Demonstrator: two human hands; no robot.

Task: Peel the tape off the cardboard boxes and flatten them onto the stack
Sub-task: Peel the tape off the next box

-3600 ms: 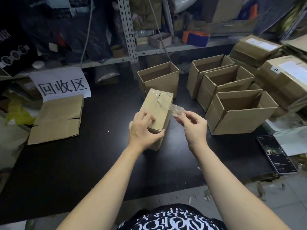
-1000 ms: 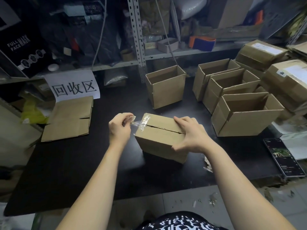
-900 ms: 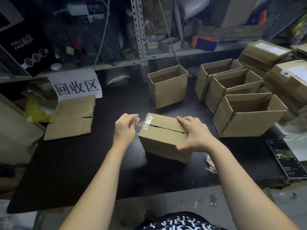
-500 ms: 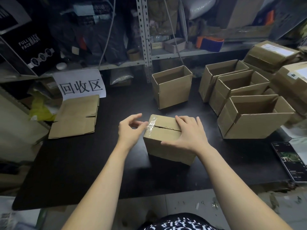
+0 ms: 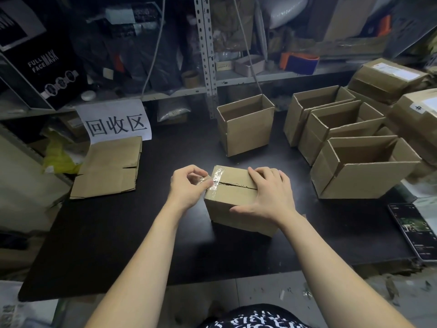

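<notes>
A stockroom or packing room — the kind behind a small mail-order shop. A slotted metal shelf rack (image 5: pixel 206 55) is crammed with bags, packets and a boxed face mask (image 5: pixel 41 65). On the black table (image 5: pixel 118 228) stand open cardboard boxes (image 5: pixel 246 129), with sealed labelled parcels (image 5: pixel 387 76) piled at the right. A paper sign (image 5: pixel 115 121) in Chinese hangs over a stack of flattened cardboard (image 5: pixel 108 166) — scraps litter the floor (image 5: pixel 295 294).
</notes>
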